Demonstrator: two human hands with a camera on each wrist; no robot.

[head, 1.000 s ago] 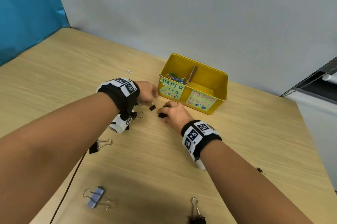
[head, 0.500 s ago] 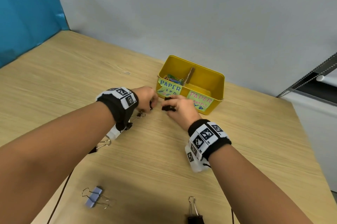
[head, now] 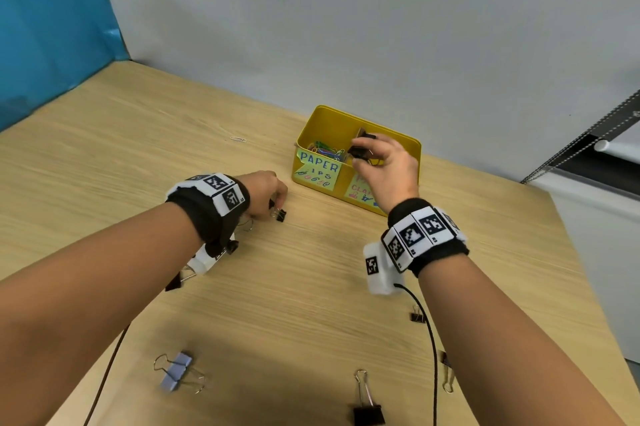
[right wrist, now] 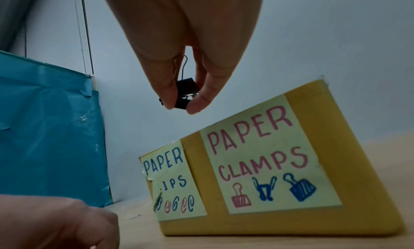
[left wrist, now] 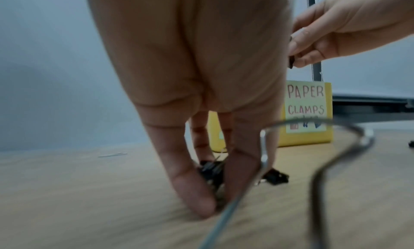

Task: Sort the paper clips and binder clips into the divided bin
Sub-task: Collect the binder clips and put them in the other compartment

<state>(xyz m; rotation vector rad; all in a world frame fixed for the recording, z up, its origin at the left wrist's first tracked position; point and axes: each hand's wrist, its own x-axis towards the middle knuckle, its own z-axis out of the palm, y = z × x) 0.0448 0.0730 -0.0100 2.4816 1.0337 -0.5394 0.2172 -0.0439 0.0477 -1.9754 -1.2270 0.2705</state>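
Right hand: while raised above the yellow bin (head: 408, 145), the right hand (head: 388, 169) pinches a black binder clip (right wrist: 187, 93) between fingertips pointing down.
Left hand: the left hand (head: 263, 191) is lowered to the table (head: 311, 269), fingertips pinching a small black clip (head: 280, 214).
Bin: just beyond both hands, coloured paper clips (head: 327, 151) in its left compartment.

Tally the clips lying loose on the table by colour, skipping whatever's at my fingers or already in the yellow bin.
Black binder clips: 3
Lilac binder clip: 1
Half-hidden binder clip, colour unclear: 1
Silver paper clip: 1
Total: 6
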